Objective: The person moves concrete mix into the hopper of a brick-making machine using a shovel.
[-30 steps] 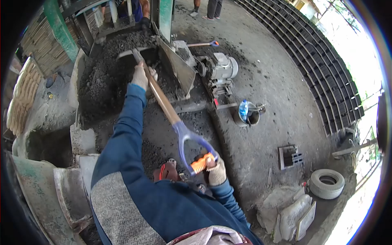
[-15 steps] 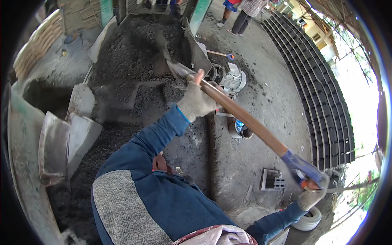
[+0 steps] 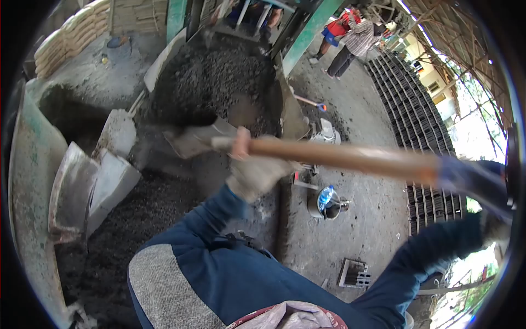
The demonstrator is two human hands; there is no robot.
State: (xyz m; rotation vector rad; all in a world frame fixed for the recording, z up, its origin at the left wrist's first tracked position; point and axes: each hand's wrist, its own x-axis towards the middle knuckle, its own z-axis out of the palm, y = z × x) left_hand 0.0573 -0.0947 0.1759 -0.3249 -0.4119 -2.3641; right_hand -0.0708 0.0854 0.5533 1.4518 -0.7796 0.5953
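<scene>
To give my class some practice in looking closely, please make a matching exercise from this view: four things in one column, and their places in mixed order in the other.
Things
1. Left hand
2. Plastic bottle
3. Dark blocks
4. Tool with a blue grip, not the one being held

Places
A. Set out in long rows on the right side of the view
B. Near the motor, held by nobody
C. On the wooden shaft, near the blade
D. Standing in the bucket

Right pairs: 1-C, 2-D, 3-A, 4-B
</scene>
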